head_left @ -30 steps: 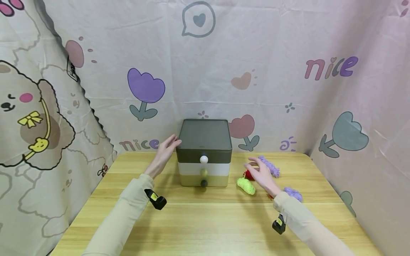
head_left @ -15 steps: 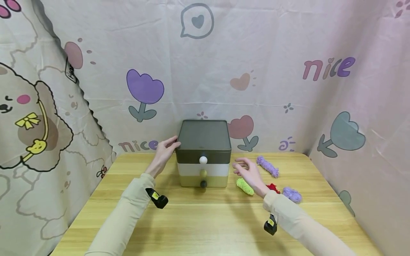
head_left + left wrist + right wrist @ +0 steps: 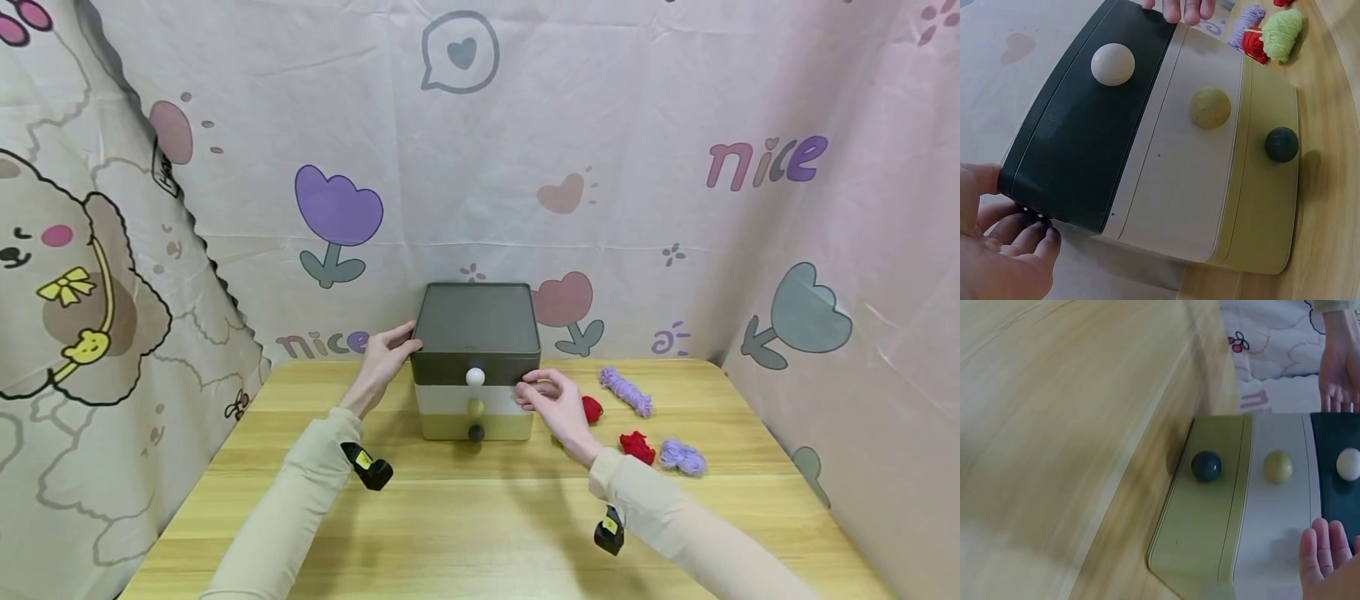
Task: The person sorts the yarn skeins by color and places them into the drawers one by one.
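A small stacked drawer box (image 3: 438, 425) stands at the back middle of the table, with a dark green top tier, a white middle and an olive base. Each tier's front bears one round knob: white, olive-yellow and dark. My left hand (image 3: 385, 362) touches the top tier's left side, thumb by the front corner and fingers along the side. On the other side, my right hand (image 3: 558, 412) is at the right front edge, loosely bent fingers overlapping the top and middle tiers. Nothing shows in its grasp. A red yarn skein (image 3: 591, 409) lies behind this hand.
To the right lie a long purple skein (image 3: 626, 392), another red skein (image 3: 637, 447) and a bunched purple one (image 3: 682, 457). A light green skein (image 3: 1282, 34) is mostly hidden by my right hand in the head view. A printed cloth (image 3: 465, 167) hangs behind the table (image 3: 450, 517).
My right hand has moved left from above the yarn to the box's right front edge. My left hand stays at the box's left side; the box has not moved.
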Action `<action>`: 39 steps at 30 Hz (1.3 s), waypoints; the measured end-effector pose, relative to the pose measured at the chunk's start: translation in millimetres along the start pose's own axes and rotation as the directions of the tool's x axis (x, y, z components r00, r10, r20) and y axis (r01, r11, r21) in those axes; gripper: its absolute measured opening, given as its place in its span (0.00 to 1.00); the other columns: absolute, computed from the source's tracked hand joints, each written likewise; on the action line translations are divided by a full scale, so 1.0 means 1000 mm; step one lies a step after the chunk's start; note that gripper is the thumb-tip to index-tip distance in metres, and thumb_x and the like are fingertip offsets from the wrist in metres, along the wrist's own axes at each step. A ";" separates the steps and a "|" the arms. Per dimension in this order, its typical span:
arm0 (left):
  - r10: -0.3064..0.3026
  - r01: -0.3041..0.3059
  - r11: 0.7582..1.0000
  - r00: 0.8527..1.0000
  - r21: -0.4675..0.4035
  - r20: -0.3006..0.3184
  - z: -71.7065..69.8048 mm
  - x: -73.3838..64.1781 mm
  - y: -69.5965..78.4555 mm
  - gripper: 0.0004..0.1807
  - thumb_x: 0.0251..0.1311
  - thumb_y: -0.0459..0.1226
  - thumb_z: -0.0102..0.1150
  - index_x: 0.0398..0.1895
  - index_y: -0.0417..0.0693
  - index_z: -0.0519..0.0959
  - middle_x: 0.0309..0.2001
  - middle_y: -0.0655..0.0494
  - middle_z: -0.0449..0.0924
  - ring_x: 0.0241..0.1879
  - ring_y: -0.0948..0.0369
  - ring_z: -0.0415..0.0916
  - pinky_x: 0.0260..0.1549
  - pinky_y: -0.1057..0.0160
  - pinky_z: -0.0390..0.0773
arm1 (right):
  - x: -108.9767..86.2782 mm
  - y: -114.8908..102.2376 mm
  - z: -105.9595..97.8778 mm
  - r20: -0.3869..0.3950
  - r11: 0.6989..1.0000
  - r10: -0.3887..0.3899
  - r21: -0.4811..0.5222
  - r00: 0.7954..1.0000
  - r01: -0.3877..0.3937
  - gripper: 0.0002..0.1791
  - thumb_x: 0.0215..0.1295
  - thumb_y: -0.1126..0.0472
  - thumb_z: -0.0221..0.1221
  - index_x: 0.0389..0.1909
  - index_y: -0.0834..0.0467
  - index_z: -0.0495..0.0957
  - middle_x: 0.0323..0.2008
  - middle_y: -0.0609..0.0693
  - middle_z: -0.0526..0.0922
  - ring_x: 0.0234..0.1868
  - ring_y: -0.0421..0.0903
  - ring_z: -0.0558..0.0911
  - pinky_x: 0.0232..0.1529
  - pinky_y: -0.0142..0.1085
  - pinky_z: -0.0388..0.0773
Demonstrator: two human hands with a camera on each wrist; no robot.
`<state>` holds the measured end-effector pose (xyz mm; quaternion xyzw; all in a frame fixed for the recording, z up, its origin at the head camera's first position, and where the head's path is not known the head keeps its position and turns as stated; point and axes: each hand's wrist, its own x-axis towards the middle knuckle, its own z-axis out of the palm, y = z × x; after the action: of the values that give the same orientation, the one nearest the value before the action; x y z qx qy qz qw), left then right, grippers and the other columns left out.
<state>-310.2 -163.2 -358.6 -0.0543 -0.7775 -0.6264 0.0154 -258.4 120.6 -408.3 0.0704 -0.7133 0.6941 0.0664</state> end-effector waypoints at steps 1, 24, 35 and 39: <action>0.008 -0.008 1.000 1.000 0.008 -0.009 0.000 -0.001 0.000 0.31 0.70 0.38 0.55 0.75 0.42 0.63 0.77 0.43 0.59 0.76 0.48 0.59 0.70 0.52 0.69 | 0.000 0.000 0.002 0.003 1.000 -0.003 0.008 1.000 0.003 0.13 0.66 0.69 0.62 0.48 0.73 0.77 0.40 0.70 0.87 0.34 0.44 0.89 0.43 0.40 0.88; -0.026 0.026 1.000 1.000 -0.017 0.011 -0.004 0.001 0.001 0.30 0.71 0.35 0.54 0.75 0.42 0.64 0.77 0.48 0.60 0.42 0.77 0.70 0.40 0.78 0.72 | 0.003 -0.003 0.033 0.177 0.987 -0.033 0.159 0.984 0.005 0.22 0.67 0.72 0.61 0.61 0.73 0.73 0.51 0.77 0.81 0.45 0.51 0.90 0.54 0.50 0.83; -0.029 0.029 0.999 1.000 -0.030 0.002 -0.003 0.000 0.000 0.30 0.70 0.35 0.54 0.74 0.41 0.65 0.76 0.47 0.62 0.43 0.80 0.72 0.41 0.81 0.73 | 0.005 -0.002 0.042 0.158 0.988 -0.018 0.157 0.987 -0.007 0.22 0.65 0.74 0.62 0.59 0.72 0.76 0.50 0.75 0.82 0.47 0.61 0.88 0.52 0.52 0.84; -0.023 0.023 0.999 1.000 -0.035 -0.001 -0.002 0.001 0.001 0.30 0.70 0.34 0.54 0.74 0.40 0.65 0.76 0.46 0.61 0.40 0.79 0.71 0.39 0.79 0.73 | 0.005 -0.001 0.044 0.171 0.986 -0.027 0.167 0.985 -0.002 0.22 0.65 0.74 0.61 0.60 0.72 0.74 0.52 0.76 0.81 0.44 0.54 0.90 0.52 0.51 0.84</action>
<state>-311.3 -164.9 -357.5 -0.0452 -0.7669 -0.6402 0.0079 -263.3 76.2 -407.0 0.1400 -0.6554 0.7422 0.0028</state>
